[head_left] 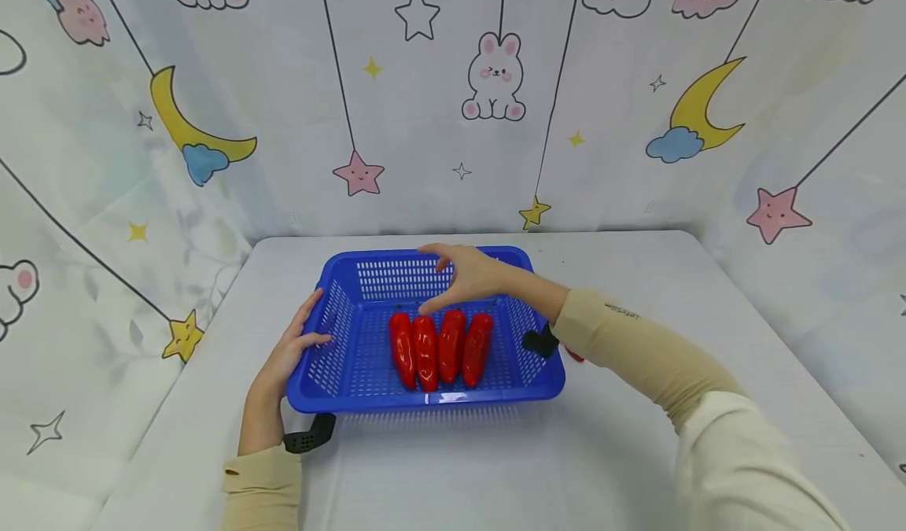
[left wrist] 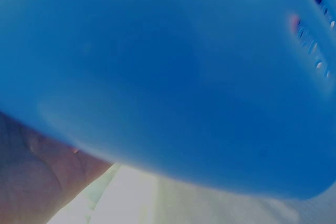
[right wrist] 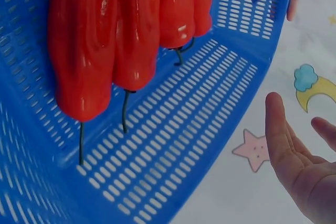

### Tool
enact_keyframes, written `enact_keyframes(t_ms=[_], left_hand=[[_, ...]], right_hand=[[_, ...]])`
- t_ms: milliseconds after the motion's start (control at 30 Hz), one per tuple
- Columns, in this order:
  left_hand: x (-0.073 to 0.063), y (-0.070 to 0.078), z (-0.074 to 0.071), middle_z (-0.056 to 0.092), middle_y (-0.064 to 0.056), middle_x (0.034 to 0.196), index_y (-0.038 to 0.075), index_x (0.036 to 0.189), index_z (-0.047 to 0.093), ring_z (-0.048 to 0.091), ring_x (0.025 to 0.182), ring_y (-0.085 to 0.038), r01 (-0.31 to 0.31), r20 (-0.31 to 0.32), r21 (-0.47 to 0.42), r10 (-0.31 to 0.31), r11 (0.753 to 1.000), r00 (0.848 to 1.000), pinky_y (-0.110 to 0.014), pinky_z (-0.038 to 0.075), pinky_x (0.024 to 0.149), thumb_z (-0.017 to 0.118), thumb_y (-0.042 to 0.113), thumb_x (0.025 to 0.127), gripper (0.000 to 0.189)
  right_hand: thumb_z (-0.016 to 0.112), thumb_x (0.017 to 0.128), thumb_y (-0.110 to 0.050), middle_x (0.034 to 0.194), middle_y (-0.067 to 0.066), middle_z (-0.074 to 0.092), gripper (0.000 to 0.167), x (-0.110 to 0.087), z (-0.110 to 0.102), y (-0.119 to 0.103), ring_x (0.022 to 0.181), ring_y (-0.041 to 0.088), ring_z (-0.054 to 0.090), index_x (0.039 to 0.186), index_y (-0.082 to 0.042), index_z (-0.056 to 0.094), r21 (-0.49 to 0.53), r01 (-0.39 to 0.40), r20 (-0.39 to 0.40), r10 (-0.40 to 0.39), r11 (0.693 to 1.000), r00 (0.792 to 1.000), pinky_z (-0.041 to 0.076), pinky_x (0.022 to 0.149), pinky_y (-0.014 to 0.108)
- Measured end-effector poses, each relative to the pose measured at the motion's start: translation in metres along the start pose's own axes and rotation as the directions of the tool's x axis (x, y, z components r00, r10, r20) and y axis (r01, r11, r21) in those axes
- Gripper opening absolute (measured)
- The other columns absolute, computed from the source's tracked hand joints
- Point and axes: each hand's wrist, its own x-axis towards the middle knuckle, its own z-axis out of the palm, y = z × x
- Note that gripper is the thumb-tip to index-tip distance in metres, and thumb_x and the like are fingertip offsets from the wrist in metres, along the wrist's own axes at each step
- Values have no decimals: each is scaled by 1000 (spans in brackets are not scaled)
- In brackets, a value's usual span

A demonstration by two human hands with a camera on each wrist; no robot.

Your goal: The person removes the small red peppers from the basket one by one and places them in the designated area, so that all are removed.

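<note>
A blue plastic basket (head_left: 425, 402) with slotted walls holds several shiny red peppers (head_left: 451, 346), lying side by side on its floor. In the right wrist view the peppers (right wrist: 84, 51) show thin dark stems. My left hand (head_left: 285, 354) grips the basket's left side, thumb over the rim and fingers along the outer wall. The left wrist view is mostly filled by the blurred basket wall (left wrist: 157, 87), with part of the palm (left wrist: 52, 182) below it. Over the back of the basket, my right hand (head_left: 470, 273) holds nothing, its thumb and fingers spread apart.
The basket is on a white-covered table (head_left: 623, 279). A small red thing (head_left: 575, 354) peeks out beside the basket's right side, mostly hidden by the right wrist. Behind the table hangs a white curtain (head_left: 425, 122) printed with stars, moons and rabbits.
</note>
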Motion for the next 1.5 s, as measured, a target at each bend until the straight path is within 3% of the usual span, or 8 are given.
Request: enact_keyframes(t_ms=[300,533,1033,1500], left_hand=[[1,2,-1,-4,-8,153,26,148,6,7,134,-41,-7,4,-2,7,1000,1000,-64,19,97,42,5,89,72],[1,3,0,-3,-8,153,26,148,6,8,134,-42,-7,3,-2,7,1000,1000,-64,20,97,42,5,89,72],[-1,3,0,-4,-9,153,26,148,5,7,135,-42,3,5,1,-3,1000,1000,-63,19,97,42,5,89,73],[-1,2,0,-3,-10,153,28,148,5,9,134,-44,12,2,2,-12,1000,1000,-63,23,96,41,6,89,72]], right_hand=[[74,65,-50,122,13,52,93,14,7,-3,84,16,58,142,-17,32,4,28,10,-28,1000,1000,49,68,27],[73,65,-53,121,8,53,94,23,14,-3,107,19,51,142,-20,31,-21,10,31,-9,1000,999,48,78,33],[72,66,-52,120,6,52,92,36,33,-5,107,15,48,142,-22,31,-50,-8,53,10,999,999,47,81,33],[74,66,-46,132,13,45,92,50,57,-1,116,26,46,142,-14,32,-32,32,103,-29,999,994,47,83,35]])
